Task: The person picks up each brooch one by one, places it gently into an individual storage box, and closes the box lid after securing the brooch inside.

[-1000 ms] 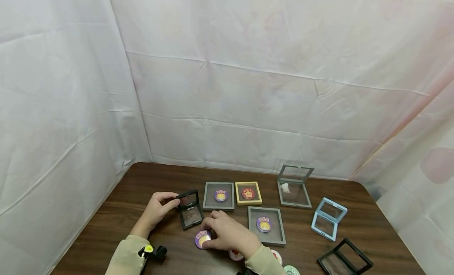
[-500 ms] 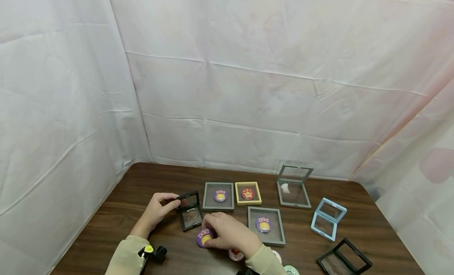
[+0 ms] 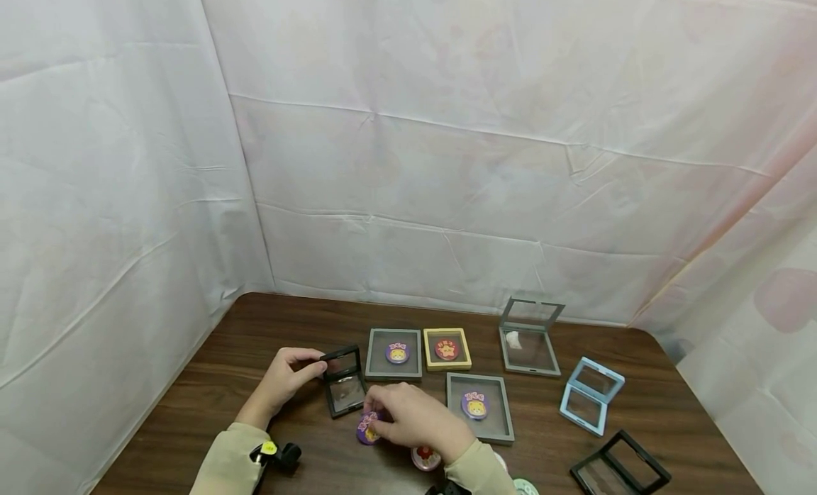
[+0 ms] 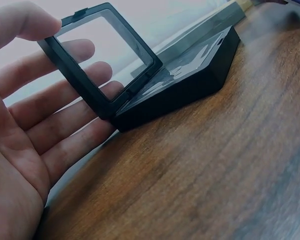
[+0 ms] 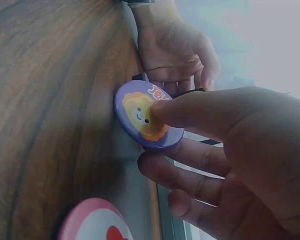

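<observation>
My left hand (image 3: 281,385) holds the raised lid of a small black display case (image 3: 347,394) by its edge. In the left wrist view the thumb lies on the corner of the lid and the fingers spread behind its clear window, while the black base (image 4: 180,106) sits on the wood. Just to the right, my right hand (image 3: 421,420) pinches a round purple button badge (image 3: 365,431) with a yellow cartoon face. The right wrist view has the thumb on the face of the tilted badge (image 5: 132,112), fingers behind it.
Two grey cases (image 3: 378,371) (image 3: 501,425) and a yellow case (image 3: 429,362) hold badges. Open cases stand to the right: grey (image 3: 532,371), blue (image 3: 603,394) and black (image 3: 606,466). Loose badges lie near my right forearm, one red-patterned (image 3: 425,457), one green (image 3: 525,488).
The purple badge has shifted slightly right and tipped up from nearly facing the camera to a steeper tilt in my right hand. My left hand and the black case stay almost in place.
</observation>
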A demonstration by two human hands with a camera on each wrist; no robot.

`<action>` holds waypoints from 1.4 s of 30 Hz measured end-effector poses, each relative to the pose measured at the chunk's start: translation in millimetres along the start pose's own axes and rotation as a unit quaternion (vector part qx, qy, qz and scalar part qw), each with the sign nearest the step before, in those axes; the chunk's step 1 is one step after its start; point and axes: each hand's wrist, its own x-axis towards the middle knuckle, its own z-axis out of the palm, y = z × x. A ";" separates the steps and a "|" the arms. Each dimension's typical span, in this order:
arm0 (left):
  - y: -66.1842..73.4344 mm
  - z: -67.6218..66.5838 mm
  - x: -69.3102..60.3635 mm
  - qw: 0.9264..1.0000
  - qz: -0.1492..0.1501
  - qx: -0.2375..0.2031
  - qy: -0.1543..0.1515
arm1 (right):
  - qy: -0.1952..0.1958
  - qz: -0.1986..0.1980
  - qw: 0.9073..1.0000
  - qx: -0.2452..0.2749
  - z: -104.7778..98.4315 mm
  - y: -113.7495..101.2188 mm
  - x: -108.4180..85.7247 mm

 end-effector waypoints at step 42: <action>-2.8 5.4 2.2 0.998 -0.018 -0.008 -0.055 | 0.166 0.101 0.965 0.174 5.6 6.9 6.4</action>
